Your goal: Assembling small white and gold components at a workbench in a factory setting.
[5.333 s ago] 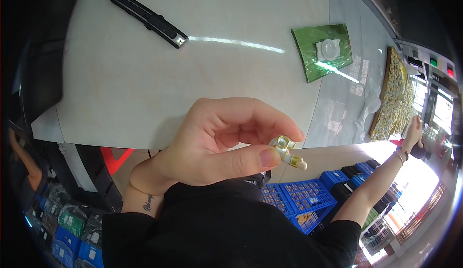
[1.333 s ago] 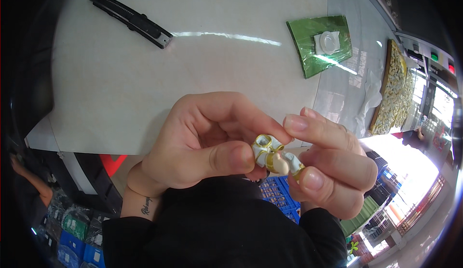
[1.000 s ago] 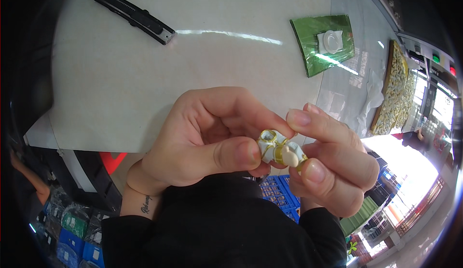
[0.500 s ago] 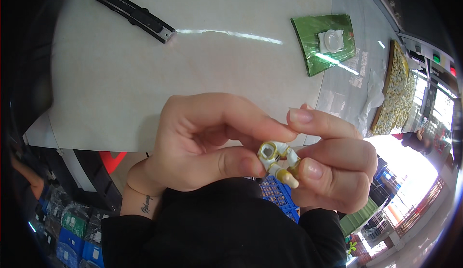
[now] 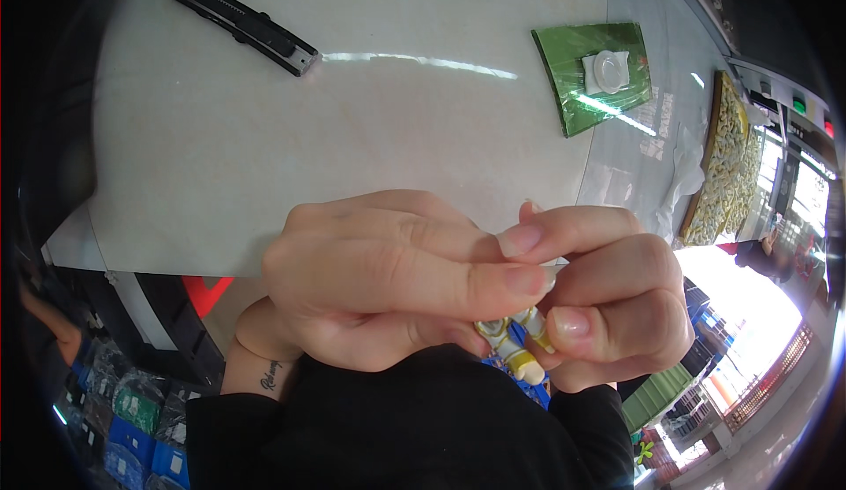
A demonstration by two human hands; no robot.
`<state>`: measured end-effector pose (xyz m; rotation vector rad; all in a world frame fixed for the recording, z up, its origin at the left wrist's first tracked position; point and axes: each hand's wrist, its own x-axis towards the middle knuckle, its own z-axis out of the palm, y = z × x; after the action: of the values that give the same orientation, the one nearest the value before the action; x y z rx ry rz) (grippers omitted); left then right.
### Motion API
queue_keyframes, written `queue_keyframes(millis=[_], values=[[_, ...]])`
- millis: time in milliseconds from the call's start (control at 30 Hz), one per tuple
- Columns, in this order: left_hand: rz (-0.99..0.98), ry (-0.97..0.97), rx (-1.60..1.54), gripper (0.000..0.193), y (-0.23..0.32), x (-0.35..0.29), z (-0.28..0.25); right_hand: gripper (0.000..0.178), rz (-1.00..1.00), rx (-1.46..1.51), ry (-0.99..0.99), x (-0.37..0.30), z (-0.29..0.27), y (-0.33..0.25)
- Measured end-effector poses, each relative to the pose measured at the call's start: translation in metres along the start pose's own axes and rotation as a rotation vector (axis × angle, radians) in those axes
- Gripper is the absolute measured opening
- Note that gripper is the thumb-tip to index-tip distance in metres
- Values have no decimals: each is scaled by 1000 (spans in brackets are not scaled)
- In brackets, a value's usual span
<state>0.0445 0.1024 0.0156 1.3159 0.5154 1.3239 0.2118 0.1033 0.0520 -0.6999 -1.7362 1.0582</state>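
Just above the table's near edge, my left hand (image 5: 379, 270) and my right hand (image 5: 621, 300) meet, both closed around one small white-and-gold piece (image 5: 511, 347). It looks like a moulded figure part with a cream rounded tip pointing down. My left thumb and fingers pinch its left side and cover its top. Against its right side press my right thumb and fingertips. Its exact kind I cannot tell, since fingers hide much of it.
A black utility knife (image 5: 240, 25) lies at the table's (image 5: 388, 129) far left. Far right is a green wrapped square (image 5: 564, 93) bearing a small white round dish (image 5: 608, 72). Beyond stands a tray of several small pale pieces (image 5: 727, 164). A blue basket (image 5: 534, 393) shows below my hands.
My left hand has turned so its fingers now come over the piece, covering the ring-like opening seen before. The piece sits slightly lower. Things on the table stay put.
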Motion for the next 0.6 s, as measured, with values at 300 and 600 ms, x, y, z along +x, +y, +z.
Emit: queue_keyframes(millis=[300, 600], values=[[28, -8, 68, 22, 2, 2, 2, 24, 19, 12, -27, -4, -4, 0], [57, -40, 106, 24, 0, 1, 1, 13, 48, -31, 57, -5, 4, -3]])
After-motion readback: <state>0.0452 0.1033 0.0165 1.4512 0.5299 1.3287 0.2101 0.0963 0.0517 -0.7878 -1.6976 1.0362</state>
